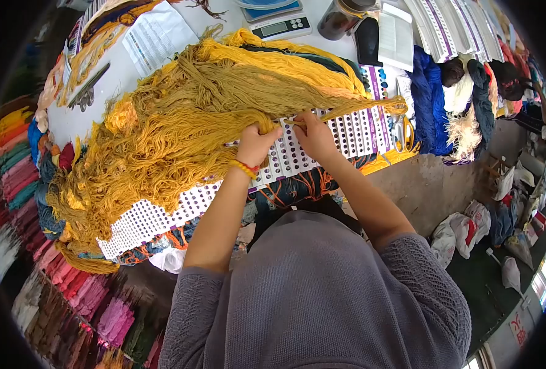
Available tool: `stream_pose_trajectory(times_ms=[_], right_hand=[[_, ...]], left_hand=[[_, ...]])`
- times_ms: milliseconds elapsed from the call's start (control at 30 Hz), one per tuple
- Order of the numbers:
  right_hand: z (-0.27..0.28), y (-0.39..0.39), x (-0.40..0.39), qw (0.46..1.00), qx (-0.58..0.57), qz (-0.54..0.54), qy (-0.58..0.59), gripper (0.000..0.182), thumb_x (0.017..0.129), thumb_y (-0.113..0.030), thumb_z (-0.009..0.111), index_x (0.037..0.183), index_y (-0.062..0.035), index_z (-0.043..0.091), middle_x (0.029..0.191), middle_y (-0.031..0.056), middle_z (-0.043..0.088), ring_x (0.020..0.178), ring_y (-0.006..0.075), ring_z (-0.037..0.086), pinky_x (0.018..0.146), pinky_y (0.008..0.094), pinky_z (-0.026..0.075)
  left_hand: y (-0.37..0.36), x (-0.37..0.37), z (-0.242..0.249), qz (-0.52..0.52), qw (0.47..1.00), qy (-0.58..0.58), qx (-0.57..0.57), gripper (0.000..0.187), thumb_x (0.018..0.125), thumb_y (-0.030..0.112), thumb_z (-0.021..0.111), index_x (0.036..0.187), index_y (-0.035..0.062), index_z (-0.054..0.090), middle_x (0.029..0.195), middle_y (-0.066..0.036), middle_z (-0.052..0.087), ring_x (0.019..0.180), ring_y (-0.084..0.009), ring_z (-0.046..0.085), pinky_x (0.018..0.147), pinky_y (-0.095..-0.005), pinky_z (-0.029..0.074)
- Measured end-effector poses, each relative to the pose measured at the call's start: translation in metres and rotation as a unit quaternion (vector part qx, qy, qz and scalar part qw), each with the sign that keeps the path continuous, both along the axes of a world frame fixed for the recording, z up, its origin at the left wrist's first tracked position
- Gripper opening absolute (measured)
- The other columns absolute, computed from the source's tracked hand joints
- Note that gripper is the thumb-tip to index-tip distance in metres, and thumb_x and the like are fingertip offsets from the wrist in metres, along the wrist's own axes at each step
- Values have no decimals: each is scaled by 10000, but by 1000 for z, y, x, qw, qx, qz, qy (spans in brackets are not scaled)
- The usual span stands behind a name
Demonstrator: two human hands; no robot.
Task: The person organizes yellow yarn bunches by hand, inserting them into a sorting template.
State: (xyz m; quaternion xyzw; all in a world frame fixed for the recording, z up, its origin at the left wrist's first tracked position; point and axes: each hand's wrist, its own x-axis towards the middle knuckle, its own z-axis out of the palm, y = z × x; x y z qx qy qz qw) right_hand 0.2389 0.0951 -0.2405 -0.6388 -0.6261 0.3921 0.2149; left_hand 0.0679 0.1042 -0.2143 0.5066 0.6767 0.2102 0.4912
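Observation:
A large heap of golden and olive yarn (162,123) lies across the table over white perforated strips (162,216). My left hand (257,145) is closed round the end of a thick golden hank at the heap's right side. Just right of it, my right hand (315,136) pinches a thin yellow strand that reaches toward the left hand. An olive hank (310,98) passes behind both hands and narrows to a looped end at the right. Yellow-handled scissors (403,134) lie near that end.
At the back are a digital scale (280,26), a dark jar (341,19) and a printed sheet (161,38). Blue hanks (429,101) hang at the right edge. Colored yarn bundles (20,166) fill the left side. White bags (464,230) lie at the lower right.

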Motion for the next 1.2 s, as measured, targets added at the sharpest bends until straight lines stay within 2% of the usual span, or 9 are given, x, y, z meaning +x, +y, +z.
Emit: stream_pose_trajectory(times_ms=[100, 367, 433, 667, 900, 1033, 1067, 1100, 1200], right_hand=[[-8, -3, 0, 997, 71, -14, 9, 168, 776, -152, 571, 900, -51, 520, 817, 143, 576, 680, 325, 571, 595, 394, 455], [25, -9, -11, 983, 174, 57, -29, 160, 760, -190, 590, 886, -102, 548, 759, 80, 555, 623, 277, 571, 514, 342, 460], [18, -4, -15, 985, 138, 60, -86, 284, 709, -268, 604, 917, -87, 536, 831, 94, 543, 667, 279, 575, 536, 353, 470], [0, -2, -22, 976, 139, 48, -159, 335, 692, -313, 603, 937, -93, 540, 850, 87, 536, 678, 275, 575, 554, 352, 469], [-8, -3, -25, 971, 173, 31, -165, 254, 688, -305, 585, 846, -109, 552, 792, 79, 520, 651, 258, 568, 527, 357, 470], [-10, -4, -25, 969, 185, 26, -162, 257, 694, -317, 577, 841, -108, 552, 790, 75, 523, 660, 253, 571, 526, 360, 472], [-7, -3, -25, 974, 148, 34, -166, 268, 708, -326, 572, 860, -106, 547, 808, 84, 527, 676, 262, 574, 555, 363, 475], [-4, -4, -24, 977, 136, 37, -158, 280, 717, -331, 567, 883, -106, 541, 829, 90, 528, 689, 270, 575, 579, 368, 475], [15, -3, -23, 991, 61, 27, -116, 315, 747, -328, 556, 959, -98, 513, 931, 108, 533, 751, 299, 578, 651, 393, 469]], left_hand=[[-10, -10, 17, 94, 808, -539, -216, 243, 824, 207, 578, 1004, 45, 570, 729, -56, 592, 472, -66, 417, 391, -182, 257], [-7, 10, 10, 151, 813, -492, -271, 279, 858, 210, 521, 1082, 45, 541, 819, -5, 596, 608, -42, 488, 445, -165, 332], [-13, 6, 11, 198, 882, -372, -210, 245, 856, 192, 520, 1040, 35, 561, 803, 0, 586, 570, -35, 452, 437, -158, 313], [-12, -31, 6, 382, 827, -366, -190, 175, 751, 146, 485, 593, 84, 443, 556, -40, 475, 369, -93, 287, 355, -229, 215], [-4, -171, 45, 359, 870, -312, -131, 197, 700, 104, 489, 532, 117, 386, 447, 14, 333, 362, -101, 282, 342, -237, 208], [23, -304, 119, 422, 891, -118, 118, 137, 812, 147, 446, 795, 41, 532, 650, -38, 508, 595, -120, 507, 557, -246, 450], [28, -417, 105, 405, 900, -149, 65, 135, 826, 123, 428, 774, 59, 535, 697, -8, 515, 512, -95, 409, 469, -251, 386], [33, -395, 138, 511, 850, -9, 124, 184, 857, 169, 410, 816, 55, 549, 702, -9, 519, 515, -83, 422, 459, -242, 383], [21, -344, 149, 364, 909, -204, 23, 172, 838, 218, 476, 801, 76, 566, 603, 17, 470, 459, -69, 387, 397, -214, 315]])
